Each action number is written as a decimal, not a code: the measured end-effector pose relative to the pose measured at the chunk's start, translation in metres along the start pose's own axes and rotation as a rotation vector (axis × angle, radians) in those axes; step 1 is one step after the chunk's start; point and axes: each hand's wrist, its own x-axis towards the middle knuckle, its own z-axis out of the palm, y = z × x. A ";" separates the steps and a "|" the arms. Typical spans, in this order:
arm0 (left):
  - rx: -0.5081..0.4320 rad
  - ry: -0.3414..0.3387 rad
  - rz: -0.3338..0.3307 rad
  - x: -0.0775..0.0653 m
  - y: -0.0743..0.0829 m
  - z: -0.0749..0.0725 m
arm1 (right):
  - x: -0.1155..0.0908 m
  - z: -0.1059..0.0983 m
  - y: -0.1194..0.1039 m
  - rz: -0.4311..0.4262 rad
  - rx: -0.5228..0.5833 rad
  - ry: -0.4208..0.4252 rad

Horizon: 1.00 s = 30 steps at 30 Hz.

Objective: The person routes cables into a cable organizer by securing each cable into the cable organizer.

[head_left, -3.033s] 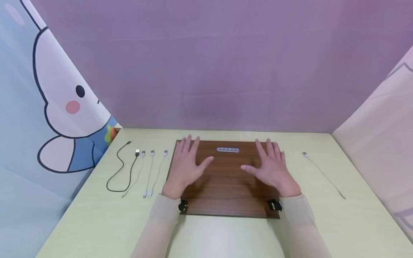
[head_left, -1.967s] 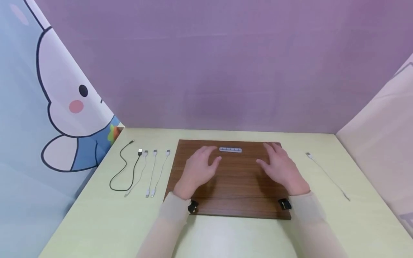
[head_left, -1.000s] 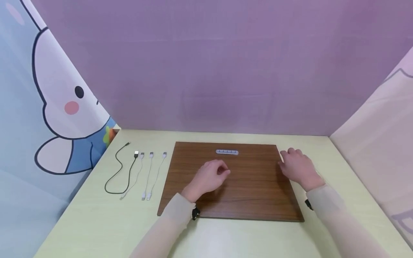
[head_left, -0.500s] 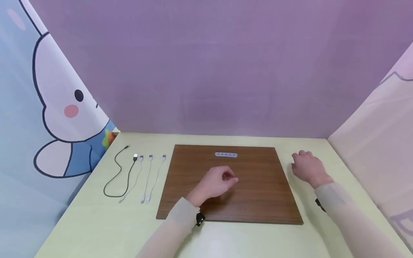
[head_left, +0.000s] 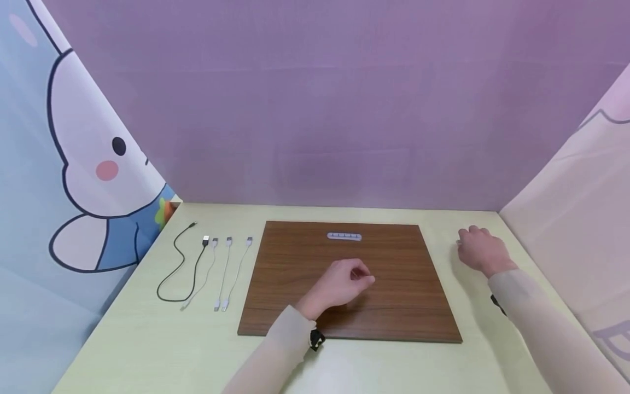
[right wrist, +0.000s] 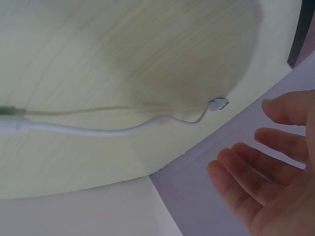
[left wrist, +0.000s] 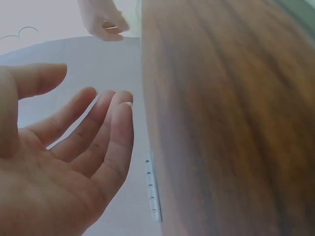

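Observation:
My left hand (head_left: 342,284) hovers over a brown wood-grain board (head_left: 290,273), its fingers loosely curled with nothing between them. A small pale cable clip strip (head_left: 344,236) with several slots lies near the board's far edge. Right of the board, my right hand (head_left: 484,251) is above a white USB cable (right wrist: 113,132). In the right wrist view the relaxed fingers (right wrist: 234,189) are apart from the cable and its metal plug (right wrist: 218,103). The head view hides most of this cable behind the hand and sleeve.
Left of the board lie a black USB cable (head_left: 196,273) and several short white USB cables (head_left: 226,273), set roughly side by side. A purple cloth (head_left: 344,109) hangs behind the pale table (head_left: 123,339), with printed cloth (head_left: 83,164) at the left.
Both hands were spread over the board. My right hand has moved off to the right, over the white cable. The left hand's fingers have curled loosely as it came nearer and rightward.

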 end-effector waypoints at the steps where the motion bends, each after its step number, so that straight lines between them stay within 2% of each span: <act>1: 0.005 -0.006 0.003 0.000 0.001 0.000 | 0.001 0.000 0.003 0.012 0.008 -0.018; 6: 0.025 -0.038 0.027 0.001 0.004 0.001 | 0.005 0.002 0.018 0.060 0.040 -0.091; 12: 0.036 -0.092 0.040 0.003 0.007 0.003 | 0.011 0.002 0.029 0.080 0.080 -0.140; 19: 0.093 -0.115 0.002 0.010 0.013 0.006 | 0.020 0.005 0.037 0.133 0.232 -0.219; 24: 0.073 -0.105 -0.023 0.015 0.019 0.010 | 0.023 0.008 0.039 0.149 0.294 -0.222; 30: 0.042 -0.015 -0.058 0.022 0.028 0.018 | 0.024 0.009 0.035 0.122 0.313 -0.204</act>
